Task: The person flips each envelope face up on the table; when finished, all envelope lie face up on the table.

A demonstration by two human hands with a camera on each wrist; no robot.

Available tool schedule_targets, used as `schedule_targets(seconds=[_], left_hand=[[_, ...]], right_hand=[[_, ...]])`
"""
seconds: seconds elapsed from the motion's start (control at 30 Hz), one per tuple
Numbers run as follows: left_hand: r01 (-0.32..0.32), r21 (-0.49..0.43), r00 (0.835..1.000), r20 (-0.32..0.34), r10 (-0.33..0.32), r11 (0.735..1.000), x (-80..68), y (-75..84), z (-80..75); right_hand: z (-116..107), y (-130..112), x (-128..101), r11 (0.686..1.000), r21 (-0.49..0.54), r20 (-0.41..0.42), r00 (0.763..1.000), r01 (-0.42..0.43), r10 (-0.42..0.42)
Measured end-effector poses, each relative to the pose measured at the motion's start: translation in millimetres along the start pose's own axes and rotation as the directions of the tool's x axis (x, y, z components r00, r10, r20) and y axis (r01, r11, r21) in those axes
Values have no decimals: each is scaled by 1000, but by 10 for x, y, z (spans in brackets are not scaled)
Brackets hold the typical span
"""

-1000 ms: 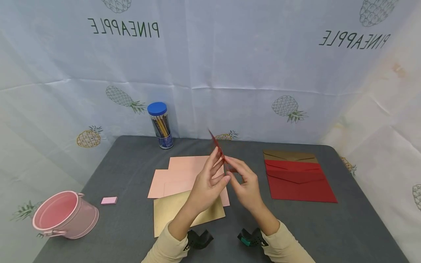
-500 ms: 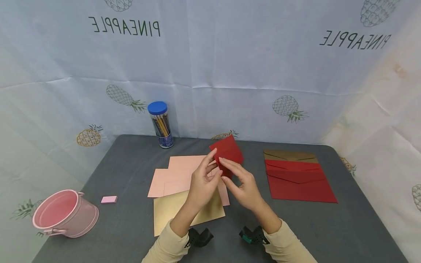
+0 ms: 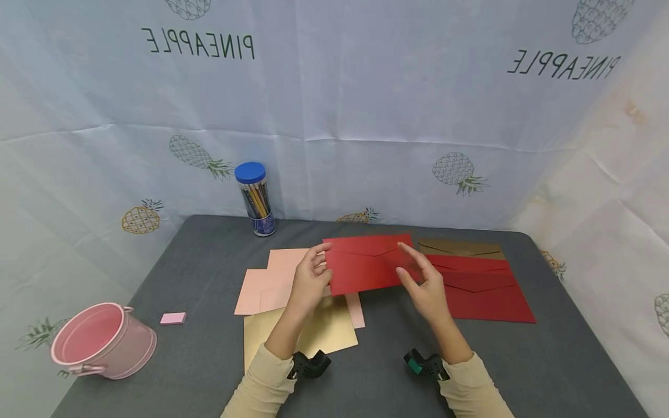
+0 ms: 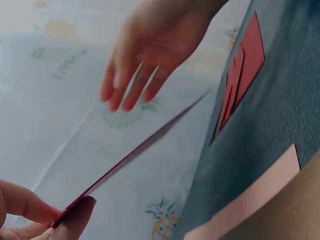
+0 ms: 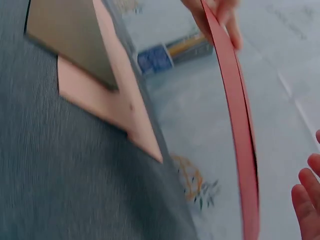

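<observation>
Grey table point(image 3: 502, 360), pineapple-print cloth point(image 3: 366, 104) behind; pink bucket point(image 3: 104, 339) front-left.

The only readable lettering is on the pale backdrop cloth point(image 3: 366, 104) hung behind the grey table point(image 3: 209, 360). The word "PINEAPPLE" is printed on it twice in thin dark capitals, and both times it shows mirror-reversed in the head view: once at the upper left point(image 3: 198, 43) and once at the upper right point(image 3: 564, 62). The pencil tub with the blue lid point(image 3: 255, 198) carries a dark blue label near its base, but its print is too small to read. Both wrist views are too blurred to show any lettering.
</observation>
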State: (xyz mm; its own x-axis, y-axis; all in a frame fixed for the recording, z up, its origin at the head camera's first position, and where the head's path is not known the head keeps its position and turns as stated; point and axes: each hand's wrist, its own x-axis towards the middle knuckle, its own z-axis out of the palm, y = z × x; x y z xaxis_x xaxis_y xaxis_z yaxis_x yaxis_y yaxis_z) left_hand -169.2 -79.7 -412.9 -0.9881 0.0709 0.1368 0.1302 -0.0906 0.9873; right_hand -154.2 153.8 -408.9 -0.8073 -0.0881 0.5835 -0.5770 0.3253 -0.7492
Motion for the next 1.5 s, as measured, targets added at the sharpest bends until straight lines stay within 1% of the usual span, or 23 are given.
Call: schedule_targets(seconds=[0.13,0.23,0.3,0.43,0.5,0.57,0.7,0.8,0.93,1.1,1.17,1.23,1.37,1.5], left_hand=[[62,-71,998,-14,-64,995,86,-87,-103],[101,-107,995,-15,-104,989,136,-139,-184],[125,-137,992,0,-126,983,162,-174,-237],[165,-194,986,40,-160,967,194,-248,-319],[177,-207,984,63,-167,962,204,-281,-343],[182,-208,982,83,-168,961,212,-313,-363],[168,-179,982,119,-149,969,226,-371,-392],[147,-156,983,132,-127,977,237,-400,-406],[133,-133,984,133,-115,982,245,-420,-401],[129,-118,983,146,-111,985,222,-423,-329],[130,-129,980,166,-108,983,207,-424,-277],[137,-141,974,200,-107,981,187,-421,-211],[126,-123,963,255,-91,984,130,-429,-32],[82,-46,960,273,-66,996,24,-460,234]], right_hand=[[-136,378,-32,994,30,-62,993,-102,104],[-212,590,-51,981,45,-75,979,-188,191],[-245,666,-62,968,66,-59,968,-240,244],[-271,743,-91,932,156,31,944,-328,327],[-278,760,-104,918,184,70,936,-351,344],[-286,772,-118,912,204,98,935,-355,342],[-314,792,-135,907,220,125,933,-359,338],[-345,801,-137,900,222,139,925,-376,352],[-396,802,-131,894,197,151,914,-402,377],[-507,805,-148,891,173,171,903,-420,393],[-580,815,-170,890,157,180,898,-428,400],[-673,828,-204,895,119,185,895,-430,405],[-897,848,-308,898,41,189,886,-437,423],[-1186,850,-475,894,-39,189,875,-446,445]])
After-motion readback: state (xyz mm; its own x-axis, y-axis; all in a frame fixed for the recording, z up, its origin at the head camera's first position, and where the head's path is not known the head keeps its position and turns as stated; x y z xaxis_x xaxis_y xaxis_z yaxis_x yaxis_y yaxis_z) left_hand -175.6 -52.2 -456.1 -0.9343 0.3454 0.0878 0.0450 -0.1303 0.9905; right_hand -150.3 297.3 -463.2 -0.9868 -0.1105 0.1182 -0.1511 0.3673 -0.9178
